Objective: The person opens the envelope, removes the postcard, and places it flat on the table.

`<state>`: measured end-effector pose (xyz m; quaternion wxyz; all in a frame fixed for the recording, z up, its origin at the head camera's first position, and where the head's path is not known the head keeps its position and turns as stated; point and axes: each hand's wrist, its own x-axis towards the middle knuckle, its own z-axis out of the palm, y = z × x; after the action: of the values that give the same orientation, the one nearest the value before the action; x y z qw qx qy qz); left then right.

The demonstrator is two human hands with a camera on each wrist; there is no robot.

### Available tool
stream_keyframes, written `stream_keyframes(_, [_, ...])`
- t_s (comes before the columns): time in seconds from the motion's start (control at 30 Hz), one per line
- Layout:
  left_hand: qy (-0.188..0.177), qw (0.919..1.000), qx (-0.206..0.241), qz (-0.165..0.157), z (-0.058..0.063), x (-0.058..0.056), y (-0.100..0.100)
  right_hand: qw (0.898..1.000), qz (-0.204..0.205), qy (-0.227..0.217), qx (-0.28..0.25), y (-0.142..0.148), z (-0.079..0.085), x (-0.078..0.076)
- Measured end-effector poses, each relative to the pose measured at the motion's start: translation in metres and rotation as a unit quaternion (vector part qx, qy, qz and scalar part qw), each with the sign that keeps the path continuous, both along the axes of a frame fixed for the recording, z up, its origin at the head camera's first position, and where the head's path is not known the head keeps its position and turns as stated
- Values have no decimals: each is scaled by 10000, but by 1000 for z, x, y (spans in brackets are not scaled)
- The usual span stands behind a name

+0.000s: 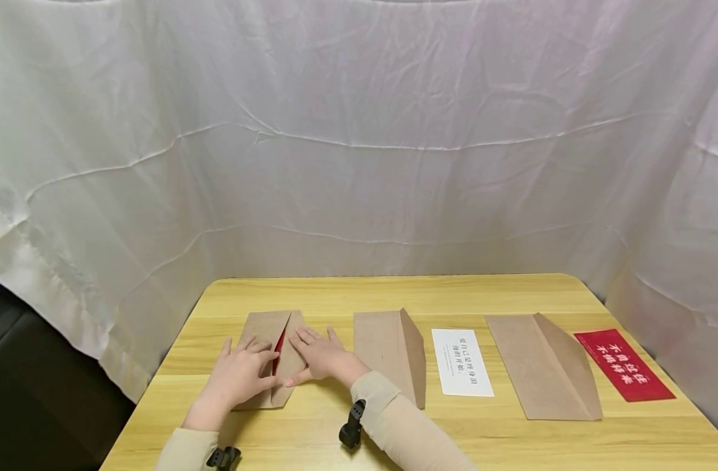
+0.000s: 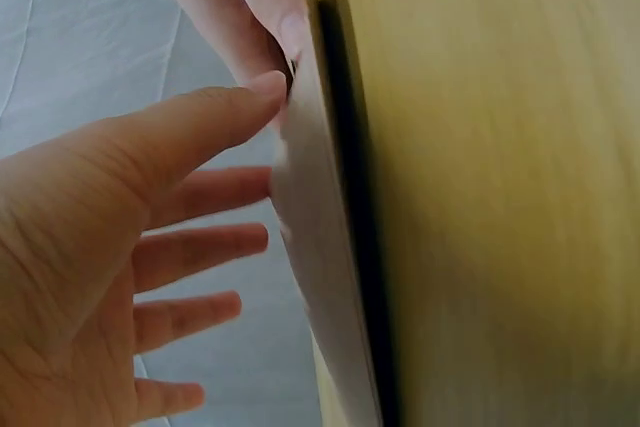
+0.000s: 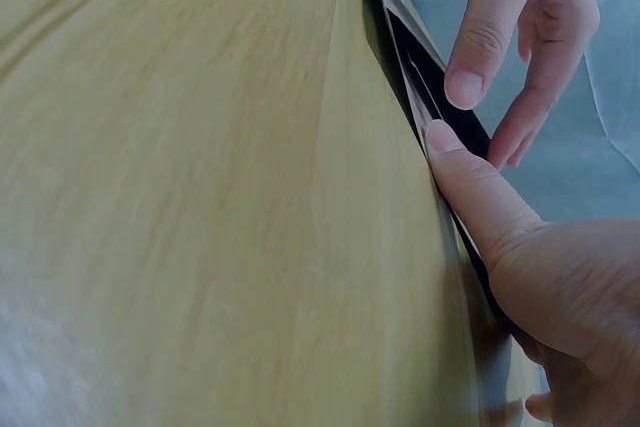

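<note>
At the table's left lies a brown paper envelope (image 1: pixel 265 322), its flap side to the right. A strip of red card (image 1: pixel 280 341) shows in the gap under the flap. My left hand (image 1: pixel 241 373) is over the envelope's body, thumb and fingertips near the opening. In the left wrist view, the left hand (image 2: pixel 90 237) has its fingers spread and fairly straight, the thumb by the envelope's edge (image 2: pixel 325 277). My right hand (image 1: pixel 319 356) rests on the flap with fingers extended. In the right wrist view, the right hand's thumb (image 3: pixel 480 182) lies along the envelope's edge.
A second brown envelope (image 1: pixel 379 347) lies right of my hands, flap raised. Further right are a white card (image 1: pixel 453 379) with dark writing, a third envelope (image 1: pixel 524 366) and a red card (image 1: pixel 606 356) with white writing. Pale curtains (image 1: pixel 394 196) enclose the wooden table (image 1: pixel 312 288).
</note>
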<state>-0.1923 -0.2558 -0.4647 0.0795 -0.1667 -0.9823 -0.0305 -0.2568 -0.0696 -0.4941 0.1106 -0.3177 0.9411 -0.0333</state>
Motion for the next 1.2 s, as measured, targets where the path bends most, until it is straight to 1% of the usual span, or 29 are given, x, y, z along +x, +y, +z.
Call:
stream_keyframes(0.17, [158,9998,62,-128,-2,-2,-4,9999,63,-60,-121,1,0,0])
stream_keyframes(0.33, [187,9996,139,-167,-1,-2,-5,9995,187,-95,-219,2,2,0])
stream_keyframes(0.5, [193,9996,127,-143,0,-2,-5,9996,174,-133,-161,1,6,0])
stream_keyframes(0.67, [144,9996,207,-136,2,-1,-6,9998,129,-128,-75,-1,9,3])
stream_keyframes(0.87, [112,9996,224,-123,3,0,-6,9999,120,16,10,-1,6,2])
stream_keyframes(1.2, [-56,9996,261,-35,2,-2,-7,9999,62,-29,-112,-1,3,1])
